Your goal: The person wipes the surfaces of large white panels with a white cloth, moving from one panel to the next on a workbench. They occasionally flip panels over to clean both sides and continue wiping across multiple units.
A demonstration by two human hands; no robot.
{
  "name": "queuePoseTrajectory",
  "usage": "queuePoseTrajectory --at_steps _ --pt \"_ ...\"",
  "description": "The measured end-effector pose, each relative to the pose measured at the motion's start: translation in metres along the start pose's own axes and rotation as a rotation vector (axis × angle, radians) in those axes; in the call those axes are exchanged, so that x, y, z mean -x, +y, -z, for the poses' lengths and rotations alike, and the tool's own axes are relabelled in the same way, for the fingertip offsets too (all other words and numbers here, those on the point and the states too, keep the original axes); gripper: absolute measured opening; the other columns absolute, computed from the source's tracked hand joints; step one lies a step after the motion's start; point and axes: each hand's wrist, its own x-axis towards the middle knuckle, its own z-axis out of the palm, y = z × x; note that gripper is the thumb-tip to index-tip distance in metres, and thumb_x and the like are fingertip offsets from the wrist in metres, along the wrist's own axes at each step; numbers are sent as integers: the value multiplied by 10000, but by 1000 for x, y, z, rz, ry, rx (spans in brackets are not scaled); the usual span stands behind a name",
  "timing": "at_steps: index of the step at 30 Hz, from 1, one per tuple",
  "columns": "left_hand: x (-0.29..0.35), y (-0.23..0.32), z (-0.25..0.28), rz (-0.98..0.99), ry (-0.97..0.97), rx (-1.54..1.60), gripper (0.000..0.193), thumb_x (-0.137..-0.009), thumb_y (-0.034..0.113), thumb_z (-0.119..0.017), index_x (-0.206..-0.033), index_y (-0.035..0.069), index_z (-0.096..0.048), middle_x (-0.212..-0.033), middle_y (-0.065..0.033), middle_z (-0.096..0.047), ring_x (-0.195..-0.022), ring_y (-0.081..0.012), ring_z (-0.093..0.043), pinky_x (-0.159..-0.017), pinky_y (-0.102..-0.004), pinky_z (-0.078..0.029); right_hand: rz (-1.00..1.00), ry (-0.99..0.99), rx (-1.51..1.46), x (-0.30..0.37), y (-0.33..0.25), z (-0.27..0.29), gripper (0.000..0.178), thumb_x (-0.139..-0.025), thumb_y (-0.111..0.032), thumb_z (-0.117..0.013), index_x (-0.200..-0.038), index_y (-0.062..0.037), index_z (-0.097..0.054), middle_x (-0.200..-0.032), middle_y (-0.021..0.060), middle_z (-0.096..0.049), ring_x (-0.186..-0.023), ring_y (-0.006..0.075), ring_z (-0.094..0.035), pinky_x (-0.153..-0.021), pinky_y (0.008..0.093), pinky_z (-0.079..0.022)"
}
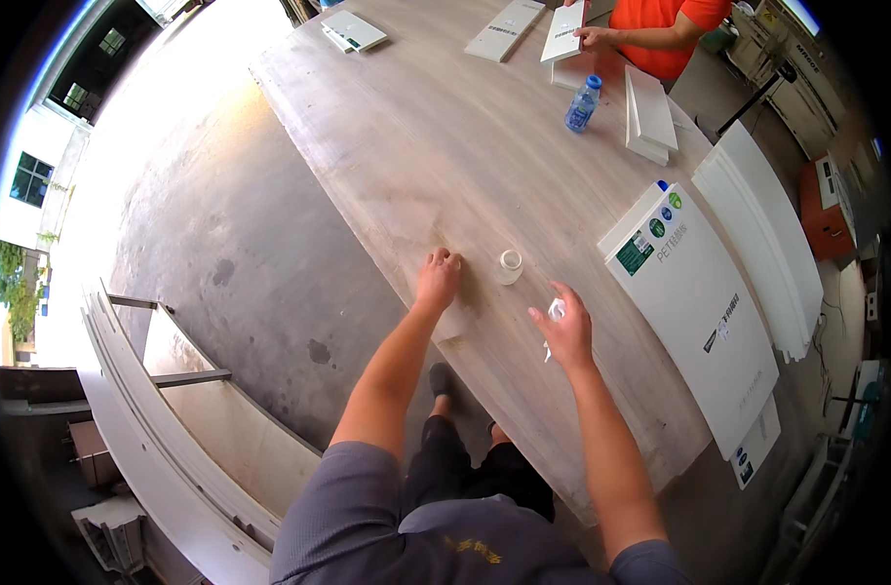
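My left hand (438, 279) rests low over the wooden tabletop (397, 166) near its left edge. Its fingers are curled together, and whatever they may hold is hidden. To the right, my right hand (569, 333) has its thumb and forefinger spread, with a crumpled white piece (557, 309), thin like paper or film, held against the palm. A strip of the same white hangs below that hand. Between my two hands and slightly farther off, a small roll of white tape (510, 260) lies flat on the table.
White printed panels (694, 312) are stacked at right, beside long white boards (762, 234). Farther off stand a blue-capped bottle (583, 103) and more white pieces (648, 112). A person in orange (650, 39) holds a white panel (563, 32). Long boards on a frame (173, 429) lie lower left.
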Motion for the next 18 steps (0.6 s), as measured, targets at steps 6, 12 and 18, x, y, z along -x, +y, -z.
queuePoseTrajectory --at_steps 6,12,18 --pt "-1 87 51 -121 153 605 417 -820 142 -783 -1205 72 -638 -1080 -131 -646 -904 -285 -666 -807 -376 -544 35 87 177 -72 39 -65 784 -696 -211 -889 -1377 -83 -523 -1333 143 -565 -1188 334 -595 -994 420 -496" --pt "-2 64 29 200 -67 1191 362 -882 169 -781 -1161 1 -623 -1069 -105 -680 -895 -156 -676 -784 -286 -545 17 165 190 -71 27 -87 597 -656 -174 -902 -1183 -68 -643 -1185 161 -681 -1105 357 -652 -945 433 -531" --pt "24 99 14 109 -289 948 346 -853 132 -789 -1143 18 -639 -937 -45 -690 -879 -105 -640 -794 -286 -535 11 336 61 15 73 -32 566 -677 -152 -874 -1178 -60 -626 -1154 151 -679 -1053 346 -671 -908 422 -541"
